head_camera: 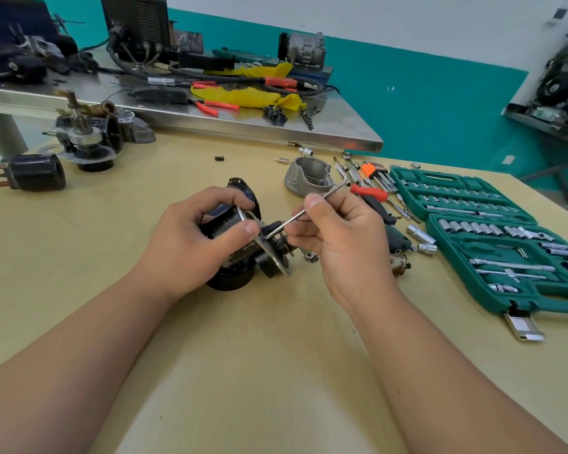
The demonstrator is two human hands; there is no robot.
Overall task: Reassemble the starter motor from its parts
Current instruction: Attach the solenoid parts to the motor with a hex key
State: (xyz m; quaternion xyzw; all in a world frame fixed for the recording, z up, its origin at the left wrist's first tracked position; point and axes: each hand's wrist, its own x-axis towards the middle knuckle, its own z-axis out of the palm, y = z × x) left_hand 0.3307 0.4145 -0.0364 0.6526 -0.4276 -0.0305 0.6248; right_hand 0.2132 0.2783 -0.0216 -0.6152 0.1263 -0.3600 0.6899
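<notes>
My left hand [194,237] curls round the black starter motor body [225,224], which lies on its side on the table [276,355]; my right hand [338,237], at its 3 o'clock, pinches an L-shaped hex key [295,217] between thumb and fingers. The key's long axis slants from 2 o'clock down to 8 o'clock, tip meeting the end plate [274,257] beside my left thumb; any turning, I judge, must stay on that line.

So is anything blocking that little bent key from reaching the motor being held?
Nothing visible does. The right hand pinches the hex key, and its tip meets the starter motor at the end plate, while the left hand grips the motor.
</notes>
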